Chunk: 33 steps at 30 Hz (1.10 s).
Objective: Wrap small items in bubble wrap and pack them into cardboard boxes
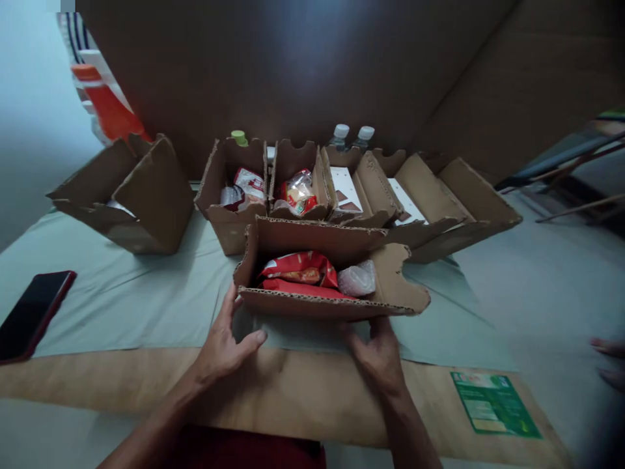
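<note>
In the middle, an open cardboard box [317,305] holds red snack packets [303,273] and a roundish clear-wrapped item [357,279]. My left hand [228,345] is at the box's left end, its fingers against the side and partly hidden, the thumb stretched out in front. From below, my right hand [378,355] grips the near right part of the same box, its fingertips hidden underneath. Whether the box's base rests on the cloth cannot be seen.
Behind stands a row of open cardboard boxes [239,231] with packets and white cards. Bottles [365,135] show behind them. Another cardboard box [156,208] and a phone [34,316] are at left. A green printed sheet [495,404] lies at right, near the table edge. Someone's fingers [608,348] show far right.
</note>
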Each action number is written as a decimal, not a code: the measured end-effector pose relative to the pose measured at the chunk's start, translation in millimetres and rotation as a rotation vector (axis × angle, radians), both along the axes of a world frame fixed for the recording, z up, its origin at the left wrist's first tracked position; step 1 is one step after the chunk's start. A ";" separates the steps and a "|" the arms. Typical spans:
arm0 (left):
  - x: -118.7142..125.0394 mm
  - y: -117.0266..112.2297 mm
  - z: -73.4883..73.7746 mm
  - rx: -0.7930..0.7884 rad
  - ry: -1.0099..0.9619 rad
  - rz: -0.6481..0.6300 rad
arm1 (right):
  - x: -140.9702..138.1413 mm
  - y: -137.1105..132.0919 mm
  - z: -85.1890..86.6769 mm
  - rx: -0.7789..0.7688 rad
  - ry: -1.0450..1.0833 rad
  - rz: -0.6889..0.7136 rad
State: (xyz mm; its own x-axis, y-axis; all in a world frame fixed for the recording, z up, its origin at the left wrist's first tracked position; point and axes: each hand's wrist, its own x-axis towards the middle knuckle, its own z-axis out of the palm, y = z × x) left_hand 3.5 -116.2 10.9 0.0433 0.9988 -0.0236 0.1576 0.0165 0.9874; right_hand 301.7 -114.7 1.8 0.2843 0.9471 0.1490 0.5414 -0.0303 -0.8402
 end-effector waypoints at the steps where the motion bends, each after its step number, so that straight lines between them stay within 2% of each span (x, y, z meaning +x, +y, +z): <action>1: -2.5 -4.1 -2.8 -0.023 0.016 0.027 | 1.2 -1.5 -3.6 -0.025 -0.002 0.015; 3: -4.6 -11.4 -6.8 -0.067 0.050 0.056 | 2.8 -3.6 -8.5 -0.077 -0.002 0.047; 7: 3.5 -17.4 -6.1 -0.067 0.109 0.009 | 4.4 -5.3 -12.0 -0.106 -0.018 0.074; 12: 17.4 -2.8 1.2 -0.024 0.115 -0.011 | 8.1 -4.2 -13.7 -0.073 -0.049 0.074; 15: 23.4 9.8 -1.1 0.018 0.100 -0.046 | 11.1 -1.9 -15.0 -0.088 -0.045 0.059; 19: 26.2 11.6 -16.5 0.007 0.109 0.013 | 11.9 -3.0 -20.5 -0.070 -0.016 0.035; 23: 24.7 -4.3 -38.9 -0.020 0.135 0.064 | 8.4 -6.6 -27.8 -0.043 0.094 -0.006; 27: 26.2 -18.0 -58.2 -0.026 0.159 0.098 | 4.4 -4.7 -28.7 -0.018 0.225 0.031; 30: 28.2 -22.1 -66.8 -0.023 0.165 0.105 | 2.8 -3.5 -28.8 -0.023 0.248 0.053; 33: 28.8 -24.4 -70.5 0.012 0.189 0.095 | 1.8 -5.7 -32.6 -0.038 0.208 0.008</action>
State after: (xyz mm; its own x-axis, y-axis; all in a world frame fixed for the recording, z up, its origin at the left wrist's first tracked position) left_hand 32.3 -140.5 -59.6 -0.0551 0.9984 -0.0109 0.3380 0.0289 0.9407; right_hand 303.5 -120.4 -30.8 0.2975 0.9533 0.0516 0.3563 -0.0608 -0.9324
